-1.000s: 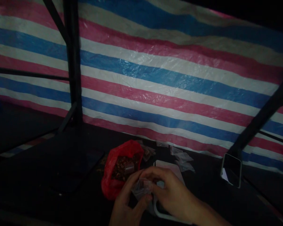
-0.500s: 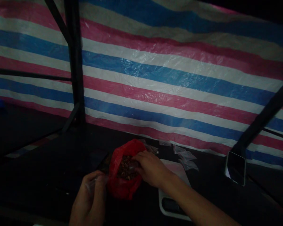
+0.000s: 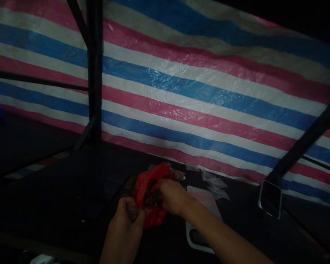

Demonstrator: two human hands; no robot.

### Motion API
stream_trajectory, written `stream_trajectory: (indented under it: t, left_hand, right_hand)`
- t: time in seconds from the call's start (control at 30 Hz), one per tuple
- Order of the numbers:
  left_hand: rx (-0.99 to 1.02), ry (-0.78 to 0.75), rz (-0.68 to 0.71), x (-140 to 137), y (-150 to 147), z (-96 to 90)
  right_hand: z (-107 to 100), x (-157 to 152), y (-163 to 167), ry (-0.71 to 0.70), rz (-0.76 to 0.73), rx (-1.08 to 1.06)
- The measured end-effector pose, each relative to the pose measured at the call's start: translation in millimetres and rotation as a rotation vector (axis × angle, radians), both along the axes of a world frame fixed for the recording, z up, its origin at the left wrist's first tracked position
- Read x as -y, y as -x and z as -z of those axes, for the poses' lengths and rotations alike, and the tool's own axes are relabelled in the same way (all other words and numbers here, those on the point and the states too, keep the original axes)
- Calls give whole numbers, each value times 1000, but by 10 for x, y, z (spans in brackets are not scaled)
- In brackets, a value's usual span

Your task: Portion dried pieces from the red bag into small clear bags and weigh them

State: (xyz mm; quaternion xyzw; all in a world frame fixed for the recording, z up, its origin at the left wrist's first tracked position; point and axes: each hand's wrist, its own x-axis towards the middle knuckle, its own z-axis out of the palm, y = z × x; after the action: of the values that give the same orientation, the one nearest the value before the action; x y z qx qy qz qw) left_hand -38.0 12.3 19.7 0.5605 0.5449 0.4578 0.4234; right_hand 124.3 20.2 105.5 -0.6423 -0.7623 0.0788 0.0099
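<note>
"Clear plastic (image 3: 132,212) is pinched in the left hand (image 3: 123,225), thumb and fingers together, at the near left edge of the red bag (image 3: 154,218)."

"And the right hand (image 3: 172,196)?"

"Its fingers reach into the bag's mouth from the right, among brown bits (image 3: 151,200). Whether they are clamped on any, I cannot tell (the tips are dark and half hidden)."

"Which hand is nearer to the bits?"

"The right: they lie to the left of its knuckles, inside the bag, while the left hand is outside."

"Which way does the bag point?"

"Its mouth faces up and toward the person. It is soft and crumpled, so no sure long axis shows; the clear plastic's axis is hidden by the fingers."

"Farther out?"

"Just right of the bag, a white device (image 3: 200,194), partly covered by the right forearm (image 3: 207,223). Beyond the bag to the right, small clear bags (image 3: 216,182); well to its right, a tilted phone (image 3: 270,200); behind it, a striped sheet (image 3: 181,88)."
</note>
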Motion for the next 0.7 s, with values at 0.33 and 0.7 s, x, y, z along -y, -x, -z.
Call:
stream_trajectory:
  t: [0.33,0.7]
  left_hand:
    - [381,1,-74,-132,40,-34]
    - [386,-79,-1,-149,62,64]
  right_hand:
    - [227,-93,-30,-8,43,-305]
    - [426,-127,-10,-53,161,-635]
